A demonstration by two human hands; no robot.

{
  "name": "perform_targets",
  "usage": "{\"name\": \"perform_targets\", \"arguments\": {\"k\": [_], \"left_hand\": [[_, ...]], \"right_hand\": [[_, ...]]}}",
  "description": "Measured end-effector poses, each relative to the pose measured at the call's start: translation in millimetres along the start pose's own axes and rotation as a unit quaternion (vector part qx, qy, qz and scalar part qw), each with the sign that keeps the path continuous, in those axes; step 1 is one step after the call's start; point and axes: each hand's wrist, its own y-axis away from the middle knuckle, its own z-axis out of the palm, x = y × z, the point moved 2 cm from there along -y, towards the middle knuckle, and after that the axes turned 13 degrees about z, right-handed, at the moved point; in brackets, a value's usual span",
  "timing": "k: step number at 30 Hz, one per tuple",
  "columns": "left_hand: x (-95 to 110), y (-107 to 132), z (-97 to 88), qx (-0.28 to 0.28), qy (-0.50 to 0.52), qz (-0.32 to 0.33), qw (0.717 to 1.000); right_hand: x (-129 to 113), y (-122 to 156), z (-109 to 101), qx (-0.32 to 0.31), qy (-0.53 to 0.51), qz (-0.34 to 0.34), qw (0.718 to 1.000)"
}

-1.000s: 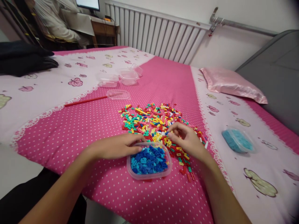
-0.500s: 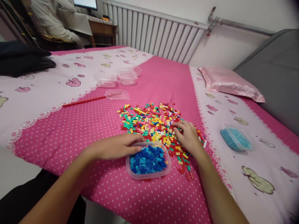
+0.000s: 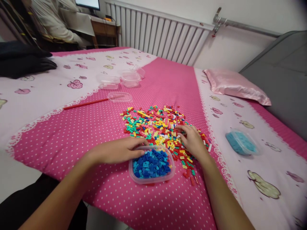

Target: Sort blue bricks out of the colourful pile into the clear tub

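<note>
A clear plastic container (image 3: 173, 174) filled with dark and light blue toy building bricks (image 3: 151, 164) sits near the front of the bed. My left hand (image 3: 120, 150) grips its left back corner, the thumb over the rim and the fingers along the far side. Beyond it spreads a loose pile of small toy bricks (image 3: 160, 127) in red, yellow, green, pink and white. At the pile's right side is my right hand (image 3: 192, 140), fingers bent down over the bricks, with a gap between thumb and forefinger. Nothing shows clearly between them.
Clear tubs (image 3: 130, 79) and a clear lid (image 3: 120, 97) lie further back, beside a red stick (image 3: 86, 103). To the right stands a tub of light blue material (image 3: 241, 142), with a pink pillow (image 3: 237, 86) behind. Dark cloth (image 3: 24, 60) lies left; a person (image 3: 57, 22) sits beyond.
Almost nothing differs. My right hand has shifted very slightly to the left over the bricks, while my left hand stays on the container.
</note>
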Motion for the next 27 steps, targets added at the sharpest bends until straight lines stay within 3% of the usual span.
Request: {"name": "perform_targets", "arguments": {"k": [12,15,19,21,27], "left_hand": [[2.1,1.0,-2.7,0.024,0.0,0.008,1.0],[-2.5,3.4,-13.5,0.113,-0.039,-0.018,0.993],[-19.6,6.5,-23.6,0.265,-0.201,-0.077,0.94],[-27.2,4.1,-19.6,0.264,-0.267,-0.079,0.923],[-30.2,-8.3,-1.7,0.196,-0.286,-0.034,0.937]], "right_hand": [[0.5,4.3,6.0,-0.021,0.012,-0.028,0.999],[-0.3,3.5,4.3,-0.02,0.009,-0.028,0.999],[-2.6,2.7,1.5,-0.008,-0.002,-0.021,1.0],[-3.4,2.9,0.5,-0.004,-0.008,-0.018,1.0],[-3.4,3.1,-2.0,-0.002,-0.004,-0.015,1.0]]}}
